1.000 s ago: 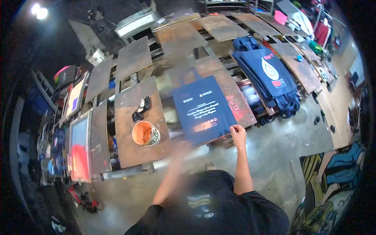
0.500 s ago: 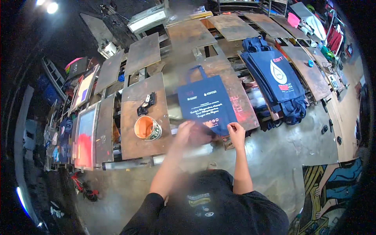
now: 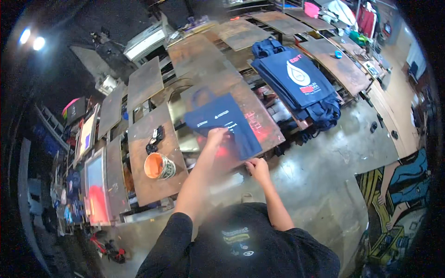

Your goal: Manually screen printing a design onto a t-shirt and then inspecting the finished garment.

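Left hand [image 3: 218,137] pinches the raised near-left part of a navy-blue fabric tote bag with white print [image 3: 245,127], its far part lying on a brown, red-stained rectangular bench board [image 3: 272,135]. Right hand [image 3: 258,168] is at the bag's near-right corner by the board's edge, fingers curled; cannot tell whether it grips cloth. Orange-lined round bucket [image 3: 160,166] stands on the neighbouring brown board [image 3: 141,187] to the left; stacked navy printed bags [image 3: 301,76] lie to the right.
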Motion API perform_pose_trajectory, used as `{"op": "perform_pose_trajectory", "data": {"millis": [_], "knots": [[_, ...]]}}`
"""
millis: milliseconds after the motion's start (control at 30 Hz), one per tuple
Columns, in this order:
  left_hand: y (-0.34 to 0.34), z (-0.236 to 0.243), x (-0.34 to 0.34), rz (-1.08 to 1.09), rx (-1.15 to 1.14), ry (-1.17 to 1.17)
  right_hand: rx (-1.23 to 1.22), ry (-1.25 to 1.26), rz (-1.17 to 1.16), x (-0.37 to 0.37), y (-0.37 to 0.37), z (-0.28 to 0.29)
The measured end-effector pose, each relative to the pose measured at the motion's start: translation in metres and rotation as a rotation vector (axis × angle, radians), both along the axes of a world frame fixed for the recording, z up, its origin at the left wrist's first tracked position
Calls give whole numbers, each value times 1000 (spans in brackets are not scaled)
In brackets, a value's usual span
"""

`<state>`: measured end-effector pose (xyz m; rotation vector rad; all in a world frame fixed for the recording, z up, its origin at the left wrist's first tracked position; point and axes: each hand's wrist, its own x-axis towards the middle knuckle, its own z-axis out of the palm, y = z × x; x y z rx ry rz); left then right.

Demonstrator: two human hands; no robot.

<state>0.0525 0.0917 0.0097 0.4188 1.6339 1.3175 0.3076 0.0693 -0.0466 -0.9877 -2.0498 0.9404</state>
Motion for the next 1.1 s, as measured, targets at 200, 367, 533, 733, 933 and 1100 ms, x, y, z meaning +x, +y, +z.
{"op": "perform_pose_trajectory", "data": {"millis": [200,367,533,733,933,1100], "knots": [[32,4,7,-37,-71,3,-105,-130,-31,0,-3,-5],[57,7,-3,-73,-88,41,-84,-109,-57,6,-10,-23],[72,9,-14,-32,-73,40,-147,-60,-77,6,-14,15],[68,18,-30,16,-20,-19,-105,-76,-89,2,-11,18],[26,44,-60,63,39,-31,-62,-156,-78,-2,-13,8],[-40,64,-60,35,131,62,157,-130,-263,-22,-17,29]]}}
